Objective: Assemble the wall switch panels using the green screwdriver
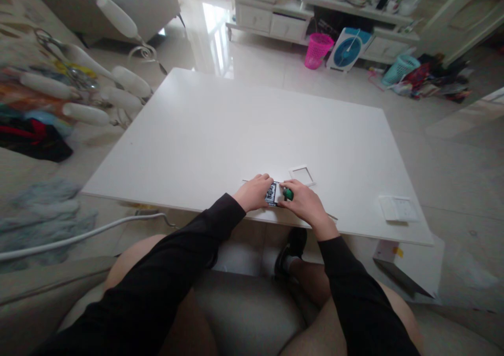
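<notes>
Near the table's front edge, my two hands meet over a small black-and-white panel [270,194] with a printed-looking pattern. My left hand [254,192] has its fingers closed on the panel's left side. My right hand [305,202] curls round its right side, thumb and fingers pinching a small white part [279,194] there. A dark green rounded thing [289,194] shows within my right hand; its kind cannot be made out. Just beyond that hand, a square white frame [302,175] with an open middle lies flat.
Two white wall-plate-like pieces [398,209] lie at the right end of the white table [236,119]. A thin rod [333,217] lies near the front edge. A lamp with white shades [118,17] stands at left. A pink basket [318,50] and blue fan [348,50] are behind.
</notes>
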`<move>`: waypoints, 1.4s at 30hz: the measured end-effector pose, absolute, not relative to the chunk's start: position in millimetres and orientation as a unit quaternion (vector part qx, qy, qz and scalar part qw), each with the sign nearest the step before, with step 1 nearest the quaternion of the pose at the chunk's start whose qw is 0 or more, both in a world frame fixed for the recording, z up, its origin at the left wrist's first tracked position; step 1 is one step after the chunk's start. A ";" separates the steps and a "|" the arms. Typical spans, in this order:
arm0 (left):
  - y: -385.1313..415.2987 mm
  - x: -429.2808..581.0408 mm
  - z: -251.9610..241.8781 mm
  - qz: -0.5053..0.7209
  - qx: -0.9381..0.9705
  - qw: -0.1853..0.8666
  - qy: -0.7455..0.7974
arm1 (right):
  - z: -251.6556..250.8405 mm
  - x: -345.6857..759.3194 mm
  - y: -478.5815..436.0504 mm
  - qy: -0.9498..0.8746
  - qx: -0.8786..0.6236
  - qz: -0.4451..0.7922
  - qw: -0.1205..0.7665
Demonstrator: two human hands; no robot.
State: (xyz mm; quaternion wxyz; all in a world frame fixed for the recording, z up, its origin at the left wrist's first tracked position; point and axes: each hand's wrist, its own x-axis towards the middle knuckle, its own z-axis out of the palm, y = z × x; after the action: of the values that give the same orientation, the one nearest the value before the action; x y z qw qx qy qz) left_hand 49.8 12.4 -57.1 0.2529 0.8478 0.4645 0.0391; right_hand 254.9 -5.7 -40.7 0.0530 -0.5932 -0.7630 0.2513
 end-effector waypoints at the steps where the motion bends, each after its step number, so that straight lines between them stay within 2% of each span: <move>1: 12.3 49.8 -56.8 0.036 0.848 0.253 0.465 | -41.2 255.1 -5.7 -0.762 -0.595 0.250 0.051; 21: 11.1 51.5 -49.7 0.019 0.850 0.243 0.467 | -37.4 258.7 -4.3 -0.757 -0.603 0.252 -0.004; 42: 10.8 51.3 -48.1 0.016 0.851 0.239 0.467 | -46.1 255.2 -5.0 -0.749 -0.613 0.248 0.025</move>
State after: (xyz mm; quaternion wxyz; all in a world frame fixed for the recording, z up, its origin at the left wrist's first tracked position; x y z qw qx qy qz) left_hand 51.3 10.8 -48.1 0.2394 0.8510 0.4672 0.0164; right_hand 255.2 -5.0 -46.1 0.0246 -0.6134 -0.7493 0.2483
